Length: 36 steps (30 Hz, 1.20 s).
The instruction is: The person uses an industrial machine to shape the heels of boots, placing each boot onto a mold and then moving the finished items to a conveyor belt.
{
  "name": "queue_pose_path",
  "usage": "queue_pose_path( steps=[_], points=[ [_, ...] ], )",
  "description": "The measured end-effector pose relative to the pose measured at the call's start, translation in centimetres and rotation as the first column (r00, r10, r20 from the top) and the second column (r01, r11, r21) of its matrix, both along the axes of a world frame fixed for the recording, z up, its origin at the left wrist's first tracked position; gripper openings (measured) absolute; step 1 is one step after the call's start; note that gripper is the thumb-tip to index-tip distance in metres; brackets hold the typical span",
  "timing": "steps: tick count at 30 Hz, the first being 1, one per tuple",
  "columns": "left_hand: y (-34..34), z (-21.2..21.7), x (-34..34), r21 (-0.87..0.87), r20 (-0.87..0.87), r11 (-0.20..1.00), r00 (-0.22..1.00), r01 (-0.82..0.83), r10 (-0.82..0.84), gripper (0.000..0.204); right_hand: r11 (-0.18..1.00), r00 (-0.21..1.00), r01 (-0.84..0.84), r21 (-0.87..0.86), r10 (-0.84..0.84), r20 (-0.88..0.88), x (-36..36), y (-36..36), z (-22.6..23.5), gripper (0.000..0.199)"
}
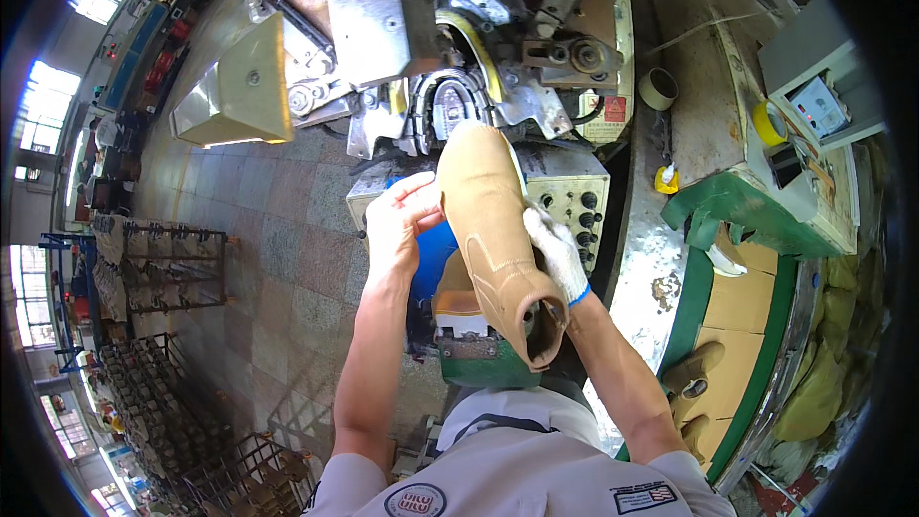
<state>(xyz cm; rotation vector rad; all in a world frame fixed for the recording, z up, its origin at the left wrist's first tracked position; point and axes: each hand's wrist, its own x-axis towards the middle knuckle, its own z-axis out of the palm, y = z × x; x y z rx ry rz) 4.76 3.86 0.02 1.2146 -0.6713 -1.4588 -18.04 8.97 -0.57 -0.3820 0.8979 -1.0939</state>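
A tan ankle boot [488,206] hangs in front of me, its toe toward the machine and its opening toward my body. My right hand [557,251], in a white knit glove with a blue cuff, grips the boot's right side; its fingertips are hidden under the boot. On the other side, my bare left hand [394,235] has its fingers stretched out, the tips at the boot's left edge near the toe. Just beyond the toe is the machine's curved metal clamp [450,105], with a rounded dark band around its mouth.
Metal plates [369,29] and linkages flank the clamp. Below right sits a panel of black knobs [588,220]. At right, a green-edged conveyor [732,325] carries tan boots [694,370]. A tape roll [769,123] lies on the bench. Racks [172,268] stand across the tiled floor at left.
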Motion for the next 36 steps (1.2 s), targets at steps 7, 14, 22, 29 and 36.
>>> queue_pose_path(
  steps=[7, 14, 22, 29, 36],
  points=[
    [-2.4, 0.8, 1.4, -0.167, -0.174, 0.968, 0.972, -0.188, 0.159, 0.056, 0.997, 0.995, 0.068, -0.036, -0.066, 0.076, 4.2, -5.6, 1.5, 0.037],
    [-0.7, -3.6, -1.6, 0.059, -0.123, 0.995, 0.989, -0.078, 0.085, 0.055, 0.989, 0.989, 0.148, -0.017, -0.148, -0.002, 5.8, -7.7, -1.7, 0.037],
    [-0.4, -2.5, -3.3, 0.042, -0.319, 0.998, 0.946, -0.036, 0.048, 0.057, 0.977, 0.976, 0.183, -0.11, -0.194, -0.103, 6.4, -8.0, -0.5, 0.041],
    [-0.3, -3.5, -3.4, 0.1, -0.316, 0.994, 0.946, -0.041, 0.071, 0.056, 0.964, 0.935, 0.254, -0.078, -0.266, -0.235, 7.0, -7.3, -1.1, 0.042],
    [-1.3, -2.7, -1.2, 0.023, -0.234, 0.999, 0.972, 0.046, -0.04, 0.054, 0.905, 0.862, 0.227, -0.359, -0.359, -0.359, 8.1, -5.4, -0.8, 0.071]
  ],
)
